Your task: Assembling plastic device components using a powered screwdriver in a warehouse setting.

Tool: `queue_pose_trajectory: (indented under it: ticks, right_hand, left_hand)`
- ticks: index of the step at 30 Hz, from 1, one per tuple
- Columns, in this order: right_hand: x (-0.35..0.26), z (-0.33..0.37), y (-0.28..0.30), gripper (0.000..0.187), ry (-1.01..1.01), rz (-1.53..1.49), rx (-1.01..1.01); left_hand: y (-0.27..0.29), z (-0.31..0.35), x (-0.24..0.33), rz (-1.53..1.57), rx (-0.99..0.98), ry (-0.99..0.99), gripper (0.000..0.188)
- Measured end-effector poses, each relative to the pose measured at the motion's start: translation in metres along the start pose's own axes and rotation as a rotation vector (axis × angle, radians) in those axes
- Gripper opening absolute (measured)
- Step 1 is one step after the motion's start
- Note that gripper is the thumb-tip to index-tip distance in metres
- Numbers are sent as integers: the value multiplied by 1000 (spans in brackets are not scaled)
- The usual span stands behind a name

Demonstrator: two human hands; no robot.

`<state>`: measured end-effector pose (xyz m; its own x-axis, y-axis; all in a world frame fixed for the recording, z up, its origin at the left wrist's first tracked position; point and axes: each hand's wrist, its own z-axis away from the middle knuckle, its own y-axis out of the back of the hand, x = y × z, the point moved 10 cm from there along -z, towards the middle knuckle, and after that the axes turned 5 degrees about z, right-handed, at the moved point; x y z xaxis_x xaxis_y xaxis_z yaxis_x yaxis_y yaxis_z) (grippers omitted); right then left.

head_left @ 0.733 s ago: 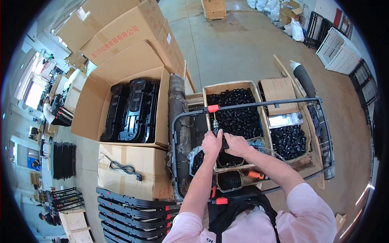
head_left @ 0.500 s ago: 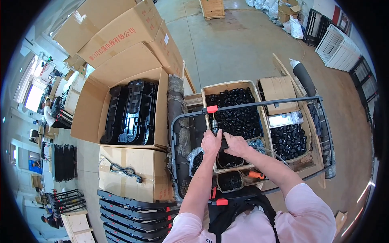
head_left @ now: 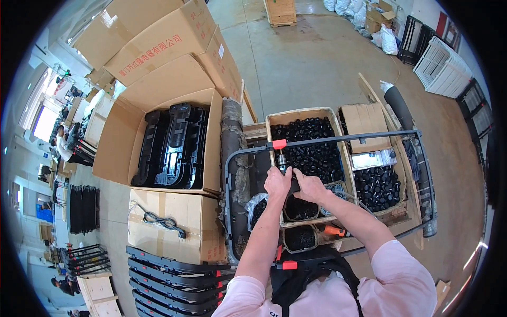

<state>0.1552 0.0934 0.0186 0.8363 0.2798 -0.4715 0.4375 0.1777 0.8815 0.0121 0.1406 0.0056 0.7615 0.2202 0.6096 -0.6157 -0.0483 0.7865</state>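
Note:
My left hand (head_left: 277, 183) and my right hand (head_left: 309, 187) are pressed together around a dark hand tool (head_left: 282, 162). Its thin metal tip points up at the far bar of a dark grey rectangular frame (head_left: 343, 139). An orange clamp (head_left: 279, 143) sits on that bar just above the tip. The frame lies flat over open cartons. Right behind the hands is a carton of small black parts (head_left: 311, 150). The tool's body is mostly hidden by my fingers.
An open carton of black moulded panels (head_left: 174, 145) stands to the left, with a closed carton and black cable (head_left: 163, 222) below it. Black panels (head_left: 174, 280) are stacked at the lower left. A second box of black parts (head_left: 377, 187) and an orange tool (head_left: 335, 231) lie to the right.

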Motion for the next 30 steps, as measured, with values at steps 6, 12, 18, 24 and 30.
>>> queue_pose_trajectory:
  ticks: [6,12,18,24,30]
  right_hand:
    - [-7,0,0,67,74,16,-8]
    - [-20,5,-8,58,4,-29,-32]
    - [-16,10,-10,63,-11,7,-37]
    - [-19,15,-12,57,-1,17,-57]
    - [-34,36,-1,52,72,40,70]
  left_hand:
    - [-7,-4,3,25,-28,16,66]
    - [3,4,-7,31,-47,29,67]
    - [1,7,-4,16,-64,27,67]
    - [0,12,-7,30,-54,12,66]
    - [3,30,-9,20,-54,22,65]
